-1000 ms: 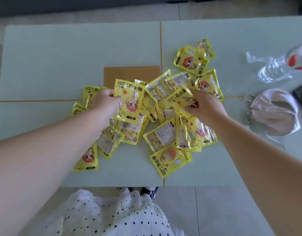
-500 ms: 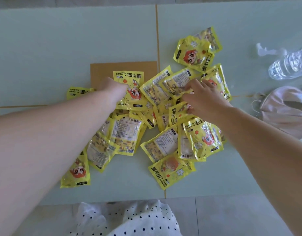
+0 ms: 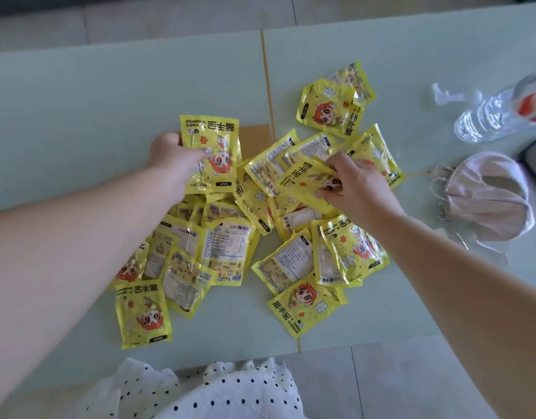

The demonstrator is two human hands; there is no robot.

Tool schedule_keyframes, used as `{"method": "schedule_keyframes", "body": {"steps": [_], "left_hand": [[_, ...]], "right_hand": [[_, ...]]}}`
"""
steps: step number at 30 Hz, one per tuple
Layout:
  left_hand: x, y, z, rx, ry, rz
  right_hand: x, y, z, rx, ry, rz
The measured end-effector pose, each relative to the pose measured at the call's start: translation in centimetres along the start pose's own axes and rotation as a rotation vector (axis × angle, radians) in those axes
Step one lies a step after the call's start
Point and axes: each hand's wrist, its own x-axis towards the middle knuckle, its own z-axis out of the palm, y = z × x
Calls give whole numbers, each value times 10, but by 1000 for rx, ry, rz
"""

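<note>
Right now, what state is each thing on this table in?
Left grip: hand holds one packet by its edge.
Left packet: held, picture side up.
Right grip: hand pinches another packet.
Right packet: pinched, over the pile.
Pile of packets: loose, overlapping, mixed sides up.
Water bottle: lying on its side.
Face mask: lying folded.

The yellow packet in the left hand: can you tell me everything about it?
The yellow packet is a flat, shiny plastic pouch. It shows a red-haired cartoon character, small flowers and the words HAND WARMER, upside down from this view. The left hand grips its left edge, with the thumb on the front. Its near end lies over the pile of like packets.
</note>
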Motion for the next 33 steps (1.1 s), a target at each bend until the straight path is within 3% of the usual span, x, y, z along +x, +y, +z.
{"method": "schedule_keyframes", "body": {"steps": [5,9,15,20,28,33], "left_hand": [[14,29,-18,21,-72,81],[7,57,-6,4,-232,102],[-7,59,42,91,-435,81],[-2,42,75,274,-338,167],[-3,40,89,504,-235,371],[-4,38,92,561,-219,428]], "right_hand": [[-7,4,-12,435,73,449],[-1,29,-28,419,68,675],[12,53,-24,223,10,636],[15,57,-4,161,0,585],[9,57,12,91,159,533],[10,58,15,110,157,523]]}}
